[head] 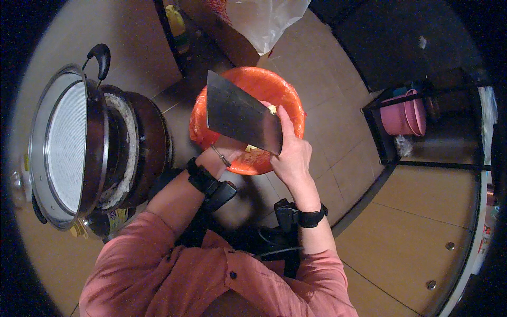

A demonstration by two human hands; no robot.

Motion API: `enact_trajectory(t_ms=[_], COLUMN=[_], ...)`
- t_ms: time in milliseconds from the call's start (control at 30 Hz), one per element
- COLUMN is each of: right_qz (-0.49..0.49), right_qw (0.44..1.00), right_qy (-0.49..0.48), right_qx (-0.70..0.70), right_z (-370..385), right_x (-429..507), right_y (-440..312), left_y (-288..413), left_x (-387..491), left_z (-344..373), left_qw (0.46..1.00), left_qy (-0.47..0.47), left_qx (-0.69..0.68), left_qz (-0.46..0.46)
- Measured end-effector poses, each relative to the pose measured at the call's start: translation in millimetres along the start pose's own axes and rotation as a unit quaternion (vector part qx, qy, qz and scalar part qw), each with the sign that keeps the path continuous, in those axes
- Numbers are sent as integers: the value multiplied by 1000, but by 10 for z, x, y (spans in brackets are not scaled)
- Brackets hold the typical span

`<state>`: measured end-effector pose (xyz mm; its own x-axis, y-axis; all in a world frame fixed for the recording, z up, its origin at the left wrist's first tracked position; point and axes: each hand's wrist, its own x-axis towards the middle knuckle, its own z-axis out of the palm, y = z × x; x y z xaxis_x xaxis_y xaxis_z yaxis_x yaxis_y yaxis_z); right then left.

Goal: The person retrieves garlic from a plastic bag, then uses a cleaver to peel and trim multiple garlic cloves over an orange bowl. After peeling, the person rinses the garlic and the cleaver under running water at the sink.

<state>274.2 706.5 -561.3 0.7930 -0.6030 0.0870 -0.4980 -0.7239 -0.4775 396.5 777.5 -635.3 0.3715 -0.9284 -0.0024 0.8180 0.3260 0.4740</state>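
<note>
My right hand (293,156) grips a cleaver at its handle end, with the index finger stretched along the blade. The wide, dark cleaver blade (243,113) is tilted over a round orange bin (291,89) lined with orange plastic. My left hand (233,147) reaches in beneath the blade, which hides most of it, so its grip cannot be made out. A small pale yellow piece of food (272,109) shows at the blade's upper edge, close to my right index finger. Another pale piece (250,148) peeks out below the lower edge.
On the left stand stacked dark pans (152,146), topped by a pot with a steamer insert (65,146) and black handles. Bottles (111,222) sit below them. A translucent plastic bag (265,23) hangs beyond the bin. Rightward, a pink bucket (402,115) rests in a black-framed shelf above cabinet doors (416,222).
</note>
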Motion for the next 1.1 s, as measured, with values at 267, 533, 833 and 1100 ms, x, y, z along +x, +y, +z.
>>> enact_trajectory(t_ms=[267, 533, 833, 1100], right_qz=[-30, -44, -17, 149], right_qw=[999, 999, 998, 917], right_qy=[-2, 12, 28, -21], right_qx=[-37, -26, 45, 371], right_z=[33, 34, 41, -61], right_x=[15, 25, 13, 45], right_y=[21, 26, 11, 71], left_y=[-117, -255, -170, 5], left_x=[-95, -92, -18, 78], left_z=[-56, -120, 151, 330], left_qw=[984, 879, 810, 899], left_qy=[35, 112, 162, 157], left_qx=[167, 427, 516, 366], left_qz=[47, 183, 227, 183])
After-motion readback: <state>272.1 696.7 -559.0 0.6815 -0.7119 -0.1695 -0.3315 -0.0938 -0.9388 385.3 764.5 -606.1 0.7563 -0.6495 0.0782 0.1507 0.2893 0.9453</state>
